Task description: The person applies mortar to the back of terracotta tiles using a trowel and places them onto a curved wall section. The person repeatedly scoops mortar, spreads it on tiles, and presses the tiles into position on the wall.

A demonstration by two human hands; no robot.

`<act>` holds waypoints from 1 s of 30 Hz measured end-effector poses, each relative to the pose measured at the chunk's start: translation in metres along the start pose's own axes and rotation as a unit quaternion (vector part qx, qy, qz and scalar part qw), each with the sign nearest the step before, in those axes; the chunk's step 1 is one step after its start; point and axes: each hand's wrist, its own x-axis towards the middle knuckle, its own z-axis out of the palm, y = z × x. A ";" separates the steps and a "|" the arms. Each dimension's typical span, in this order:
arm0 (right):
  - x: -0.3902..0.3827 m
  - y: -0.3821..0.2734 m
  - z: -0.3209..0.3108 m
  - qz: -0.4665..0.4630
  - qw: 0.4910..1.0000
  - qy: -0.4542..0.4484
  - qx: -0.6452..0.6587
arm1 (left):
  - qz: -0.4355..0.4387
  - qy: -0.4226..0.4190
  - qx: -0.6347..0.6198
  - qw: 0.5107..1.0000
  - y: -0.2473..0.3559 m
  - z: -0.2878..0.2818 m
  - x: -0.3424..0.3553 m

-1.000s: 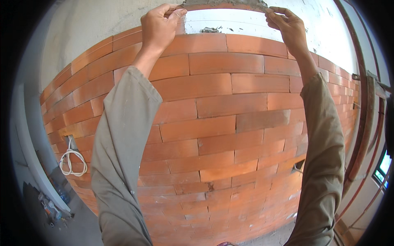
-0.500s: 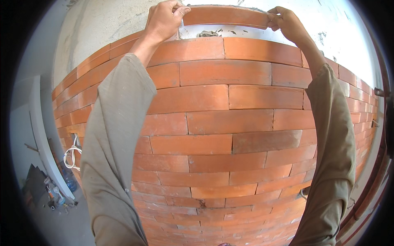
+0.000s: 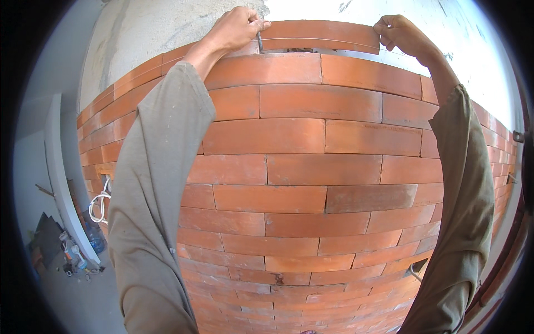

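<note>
A flat orange-red brick tile (image 3: 320, 33) is held up at the top course of the wall. Its left end is pinched by the thumb and fingers of my left hand (image 3: 236, 30). At the opposite end, the fingers of my right hand (image 3: 397, 34) close on the tile's edge. A thin pale string (image 3: 295, 38) runs across the tile's front. Between the tile and the brick wall (image 3: 267, 69) below, a narrow gap shows, widest toward the right, with dark and whitish patches in it.
Bare grey plaster (image 3: 161, 33) rises behind the top course. White cable (image 3: 98, 206) hangs in a loop from a wall opening at left. Another opening (image 3: 418, 270) with a wire is beside my right forearm. Reddish pipes (image 3: 503, 264) stand far right; clutter (image 3: 75, 253) lies on the floor at left.
The tile has come down nearer the course below and turned its front face more toward me. The gap beneath it has narrowed, and the string now crosses its face. Both hands moved with it.
</note>
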 end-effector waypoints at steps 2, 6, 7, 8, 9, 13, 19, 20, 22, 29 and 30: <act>0.004 0.004 -0.002 0.016 0.999 -0.031 -0.006 | -0.002 -0.041 0.000 0.999 -0.001 -0.002 0.003; 0.008 0.008 0.001 0.043 0.997 -0.067 0.009 | 0.021 -0.023 0.005 1.000 -0.005 -0.004 0.005; 0.008 0.009 0.003 0.047 0.997 -0.067 0.004 | 0.014 -0.041 0.027 0.999 -0.002 -0.008 0.006; 0.008 0.010 0.005 0.050 0.997 -0.066 0.000 | 0.008 -0.060 0.049 0.997 0.000 -0.011 0.007; 0.008 0.009 0.006 0.053 0.996 -0.066 -0.005 | 0.007 -0.056 0.043 0.997 0.003 -0.014 0.007; 0.008 0.009 0.008 0.041 0.998 -0.057 0.000 | 0.009 -0.051 0.051 0.997 -0.004 -0.014 0.012; 0.003 0.000 0.012 0.071 0.997 -0.033 0.010 | 0.071 0.067 0.017 0.995 -0.007 0.007 -0.004; 0.003 -0.003 0.014 0.076 0.997 -0.025 0.004 | 0.053 0.055 0.028 0.997 -0.004 0.005 -0.005; 0.003 -0.002 0.016 0.082 0.996 -0.016 -0.006 | 0.032 0.032 0.031 0.999 0.003 0.003 -0.008; 0.010 0.000 0.022 0.071 0.997 0.008 0.020 | -0.003 -0.025 0.109 0.994 0.017 -0.005 -0.011; 0.009 -0.001 0.022 0.065 0.997 0.013 0.036 | 0.020 -0.019 0.113 0.993 0.016 -0.006 -0.012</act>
